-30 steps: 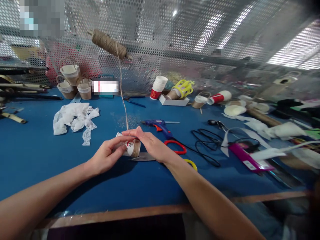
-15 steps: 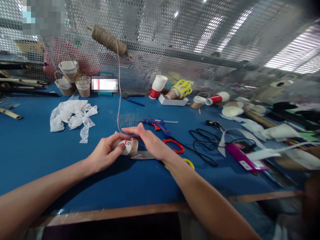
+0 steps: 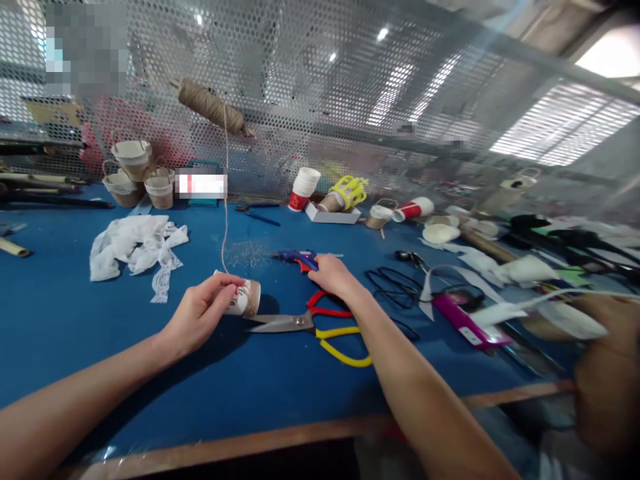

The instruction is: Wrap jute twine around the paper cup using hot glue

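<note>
My left hand is closed around a small paper cup lying on its side, its base end wrapped in brown twine. A twine strand runs up from the cup to a twine spool hung on the mesh wall. My right hand lies over the handle of a blue glue gun on the blue table, its fingers curled there; the grip itself is hidden. Red-and-yellow-handled scissors lie just below that hand.
White lace cloth lies at left, twine-wrapped cups behind it. Stacked paper cups, a yellow cage, black cord, a magenta tool and white strips crowd the right. The perforated mesh wall closes the back; the table's wooden edge runs in front.
My right hand left the cup and moved right and away to the glue gun, uncovering the scissors. The left hand kept the cup. The view shifted slightly.
</note>
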Action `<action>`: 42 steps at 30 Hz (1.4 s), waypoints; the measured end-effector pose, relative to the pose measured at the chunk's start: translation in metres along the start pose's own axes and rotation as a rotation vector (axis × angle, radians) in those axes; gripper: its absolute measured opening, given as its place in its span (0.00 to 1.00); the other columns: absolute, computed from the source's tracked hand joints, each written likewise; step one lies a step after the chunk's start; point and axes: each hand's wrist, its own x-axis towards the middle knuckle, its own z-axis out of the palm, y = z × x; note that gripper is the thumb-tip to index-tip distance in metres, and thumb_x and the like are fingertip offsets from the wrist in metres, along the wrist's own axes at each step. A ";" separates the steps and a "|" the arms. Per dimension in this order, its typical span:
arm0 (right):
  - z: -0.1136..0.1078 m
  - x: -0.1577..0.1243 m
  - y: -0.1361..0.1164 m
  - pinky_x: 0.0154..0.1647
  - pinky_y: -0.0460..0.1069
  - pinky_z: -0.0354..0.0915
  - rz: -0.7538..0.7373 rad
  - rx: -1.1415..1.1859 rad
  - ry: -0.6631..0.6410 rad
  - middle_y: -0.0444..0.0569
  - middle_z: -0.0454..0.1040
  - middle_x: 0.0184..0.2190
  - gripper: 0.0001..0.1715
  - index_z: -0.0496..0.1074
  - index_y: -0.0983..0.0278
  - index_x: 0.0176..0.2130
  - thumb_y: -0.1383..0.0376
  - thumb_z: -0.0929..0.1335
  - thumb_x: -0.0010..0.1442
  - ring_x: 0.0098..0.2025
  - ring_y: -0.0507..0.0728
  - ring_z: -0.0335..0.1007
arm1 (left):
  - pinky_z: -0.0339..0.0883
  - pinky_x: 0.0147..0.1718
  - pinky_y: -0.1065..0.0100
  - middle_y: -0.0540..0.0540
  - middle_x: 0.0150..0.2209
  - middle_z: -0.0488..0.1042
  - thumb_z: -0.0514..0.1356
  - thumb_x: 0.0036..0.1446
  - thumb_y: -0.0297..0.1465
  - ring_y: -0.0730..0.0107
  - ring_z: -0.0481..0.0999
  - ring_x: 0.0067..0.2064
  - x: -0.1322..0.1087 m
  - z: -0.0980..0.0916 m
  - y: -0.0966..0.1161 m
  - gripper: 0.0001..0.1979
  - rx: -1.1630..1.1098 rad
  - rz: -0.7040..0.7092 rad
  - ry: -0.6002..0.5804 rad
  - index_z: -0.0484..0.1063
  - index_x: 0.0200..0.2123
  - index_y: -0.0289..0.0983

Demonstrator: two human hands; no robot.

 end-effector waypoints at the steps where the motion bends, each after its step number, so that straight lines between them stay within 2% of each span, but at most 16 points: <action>1: 0.002 0.000 -0.001 0.43 0.56 0.65 0.006 0.017 0.021 0.52 0.67 0.47 0.17 0.65 0.65 0.48 0.61 0.63 0.60 0.44 0.56 0.66 | 0.62 0.29 0.72 0.48 0.31 0.72 0.48 0.60 0.34 0.74 0.68 0.29 0.000 0.000 0.000 0.12 0.000 0.012 0.009 0.68 0.40 0.36; 5: -0.010 -0.015 -0.010 0.43 0.56 0.65 0.004 0.159 0.121 0.60 0.70 0.42 0.22 0.62 0.71 0.49 0.68 0.66 0.55 0.41 0.59 0.69 | 0.63 0.28 0.73 0.48 0.30 0.73 0.49 0.59 0.32 0.75 0.69 0.29 0.000 -0.001 0.002 0.11 0.019 0.061 0.050 0.69 0.39 0.36; 7: -0.023 -0.030 -0.016 0.39 0.52 0.67 -0.054 0.269 0.138 0.57 0.70 0.43 0.23 0.59 0.69 0.50 0.68 0.65 0.55 0.36 0.56 0.71 | 0.64 0.28 0.73 0.48 0.30 0.74 0.49 0.59 0.32 0.74 0.70 0.29 0.001 -0.002 0.002 0.11 0.035 0.081 0.068 0.69 0.39 0.35; 9: -0.032 -0.045 -0.022 0.34 0.48 0.68 -0.163 0.407 0.074 0.50 0.73 0.36 0.18 0.62 0.66 0.46 0.64 0.66 0.55 0.31 0.52 0.72 | 0.65 0.29 0.73 0.47 0.31 0.74 0.49 0.59 0.31 0.74 0.71 0.30 0.001 -0.002 0.002 0.11 0.049 0.102 0.079 0.69 0.39 0.35; 11: -0.035 -0.059 -0.027 0.27 0.47 0.68 -0.287 0.676 -0.084 0.46 0.71 0.25 0.12 0.67 0.67 0.35 0.61 0.67 0.53 0.24 0.50 0.69 | 0.65 0.30 0.74 0.47 0.32 0.75 0.49 0.59 0.30 0.74 0.72 0.31 0.001 -0.002 0.001 0.10 0.069 0.119 0.080 0.69 0.38 0.35; 12: -0.035 -0.064 -0.029 0.25 0.46 0.67 -0.330 0.752 -0.120 0.45 0.70 0.23 0.12 0.67 0.67 0.32 0.60 0.67 0.52 0.22 0.50 0.68 | 0.65 0.31 0.74 0.47 0.32 0.75 0.49 0.59 0.30 0.74 0.72 0.31 0.001 -0.002 0.001 0.10 0.081 0.126 0.080 0.69 0.38 0.35; 14: -0.030 -0.072 -0.031 0.23 0.45 0.65 -0.388 0.824 -0.162 0.46 0.71 0.24 0.12 0.68 0.67 0.33 0.60 0.67 0.52 0.21 0.48 0.67 | 0.65 0.31 0.74 0.47 0.32 0.75 0.49 0.59 0.30 0.75 0.72 0.31 0.002 -0.001 -0.001 0.10 0.105 0.136 0.074 0.69 0.38 0.35; 17: -0.025 -0.080 -0.031 0.20 0.43 0.64 -0.424 0.799 -0.215 0.46 0.72 0.25 0.12 0.69 0.68 0.36 0.62 0.66 0.54 0.21 0.47 0.65 | 0.65 0.30 0.75 0.48 0.31 0.75 0.49 0.59 0.30 0.75 0.72 0.30 0.003 -0.001 -0.003 0.10 0.110 0.128 0.072 0.69 0.38 0.35; 20: -0.025 -0.085 -0.029 0.17 0.42 0.61 -0.413 0.692 -0.254 0.42 0.67 0.17 0.11 0.69 0.68 0.32 0.61 0.66 0.54 0.18 0.47 0.62 | 0.65 0.30 0.74 0.48 0.31 0.75 0.50 0.59 0.31 0.75 0.72 0.30 0.006 -0.001 -0.005 0.10 0.090 0.087 0.079 0.69 0.39 0.35; 23: -0.027 -0.089 -0.029 0.18 0.43 0.60 -0.379 0.546 -0.261 0.41 0.64 0.15 0.14 0.69 0.67 0.27 0.58 0.66 0.54 0.17 0.47 0.61 | 0.64 0.30 0.73 0.48 0.31 0.74 0.50 0.59 0.32 0.73 0.71 0.30 0.008 -0.002 -0.008 0.11 0.068 0.045 0.070 0.69 0.39 0.35; 28: -0.022 -0.095 -0.031 0.19 0.44 0.58 -0.453 0.332 -0.101 0.40 0.63 0.13 0.20 0.62 0.64 0.16 0.59 0.65 0.54 0.16 0.47 0.58 | 0.64 0.30 0.71 0.46 0.32 0.73 0.49 0.59 0.34 0.72 0.71 0.30 0.007 -0.001 -0.008 0.12 -0.017 -0.017 0.060 0.68 0.39 0.35; 31: -0.019 -0.098 -0.032 0.21 0.45 0.58 -0.468 0.223 -0.029 0.41 0.64 0.13 0.21 0.61 0.63 0.15 0.59 0.64 0.54 0.18 0.48 0.59 | 0.64 0.29 0.72 0.47 0.31 0.73 0.50 0.59 0.34 0.73 0.70 0.29 0.006 0.000 -0.007 0.12 -0.026 -0.035 0.063 0.68 0.39 0.34; 34: -0.018 -0.099 -0.033 0.21 0.45 0.59 -0.461 0.223 -0.043 0.42 0.66 0.14 0.19 0.62 0.63 0.16 0.59 0.64 0.55 0.19 0.49 0.61 | 0.64 0.28 0.72 0.47 0.30 0.73 0.50 0.59 0.34 0.73 0.70 0.28 0.005 0.001 -0.006 0.12 -0.031 -0.043 0.066 0.68 0.39 0.34; 42: -0.017 -0.099 -0.035 0.19 0.45 0.56 -0.493 0.250 -0.083 0.41 0.61 0.11 0.20 0.59 0.62 0.15 0.60 0.63 0.54 0.16 0.49 0.57 | 0.65 0.28 0.72 0.47 0.30 0.75 0.50 0.59 0.34 0.73 0.71 0.29 0.006 0.001 -0.006 0.11 -0.026 -0.048 0.074 0.68 0.39 0.34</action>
